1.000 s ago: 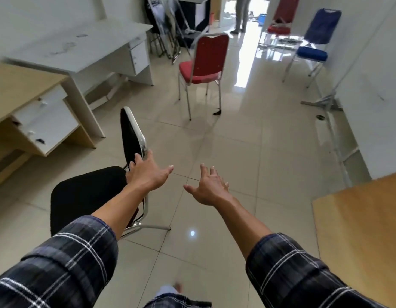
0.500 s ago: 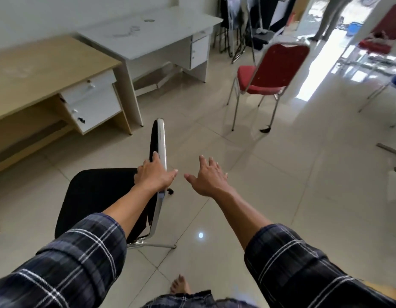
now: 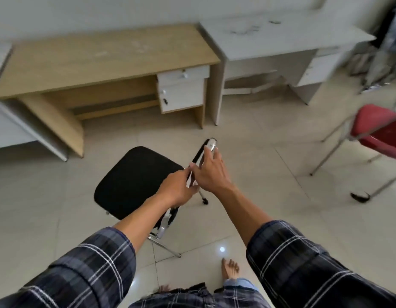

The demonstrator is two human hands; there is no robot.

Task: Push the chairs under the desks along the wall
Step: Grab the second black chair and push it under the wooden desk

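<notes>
In the head view, you have both hands on the backrest of the black padded chair with chrome frame [image 3: 134,181]. Your left hand [image 3: 177,191] closes around the lower part of its top edge, and your right hand [image 3: 211,172] lies over the upper part, fingers wrapped on it. This grip lets you steer the chair. It stands on the tiles, seat turned toward the light wooden desk with 2 white drawers [image 3: 99,61], near but not yet under it.
</notes>
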